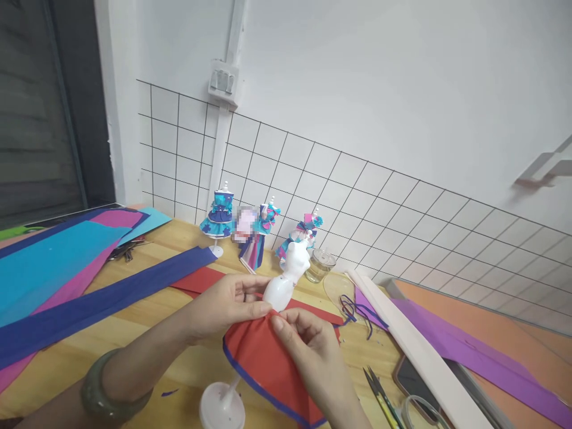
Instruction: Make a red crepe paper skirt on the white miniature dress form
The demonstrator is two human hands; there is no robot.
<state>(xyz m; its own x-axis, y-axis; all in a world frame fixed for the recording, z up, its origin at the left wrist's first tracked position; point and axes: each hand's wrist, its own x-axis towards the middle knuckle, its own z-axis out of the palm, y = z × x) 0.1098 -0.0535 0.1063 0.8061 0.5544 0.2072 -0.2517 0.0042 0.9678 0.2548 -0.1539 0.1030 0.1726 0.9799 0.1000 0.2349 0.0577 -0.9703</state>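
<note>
Pinching: left hand point(239, 302), right hand point(310, 342); fingers closed on gathered top of red skirt point(263, 358);
Mannequin point(290, 271): white, tilted; skirt at its hips

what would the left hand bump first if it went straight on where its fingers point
Probably the white mannequin, just ahead of the left hand, though depth and contact are unclear.

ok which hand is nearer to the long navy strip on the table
Left. In the picture, the left hand is just below and right of the long navy strip; the right hand is farther right, at the red skirt.
</note>
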